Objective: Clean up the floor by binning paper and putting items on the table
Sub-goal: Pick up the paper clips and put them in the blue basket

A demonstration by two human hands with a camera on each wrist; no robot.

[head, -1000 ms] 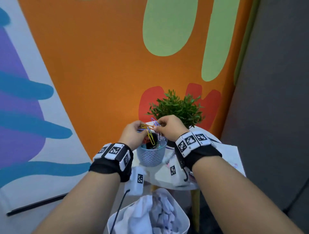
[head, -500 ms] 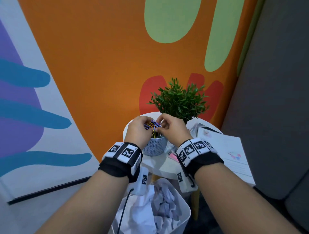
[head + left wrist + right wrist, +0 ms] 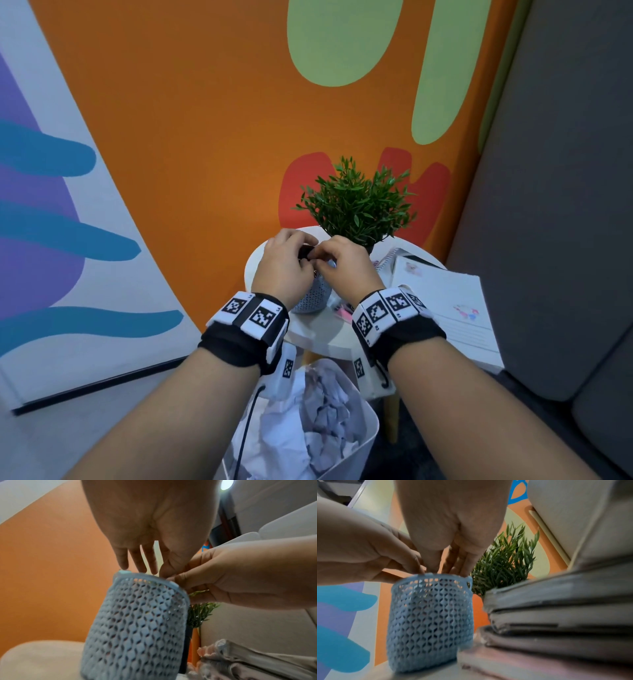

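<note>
- Both hands meet over the mouth of the blue mesh cup [image 3: 313, 297] on the round table [image 3: 317, 337]: your left hand [image 3: 284, 267] from the left, your right hand [image 3: 346, 265] from the right.
- Your left fingers [image 3: 137, 559] point down, fairly straight, tips at the cup rim; no curl round anything shows. From the head view a dark bit sits between the two hands, too small to name.
- Your right fingertips [image 3: 462, 561] bunch together and dip just inside the rim. Whether they pinch something small or only push down, you cannot tell from these views.
- Nothing of what goes into the cup shows clearly; the mesh wall hides the contents.
- Judged from this, you are in the "items on the table" step, dropping small pieces into the cup rather than binning paper.
- Beneath your wrists, the white bin [image 3: 371, 421] already holds crumpled paper [image 3: 322, 411], so that part looks well advanced.
- Next move, as a guess: let go inside the rim, then lift both hands straight up so you do not tip the cup, which is light and stands close to the plant [image 3: 356, 205].
- Mind the notebooks [image 3: 442, 308] stacked just beside the cup on your right; they overhang the table edge.
</note>
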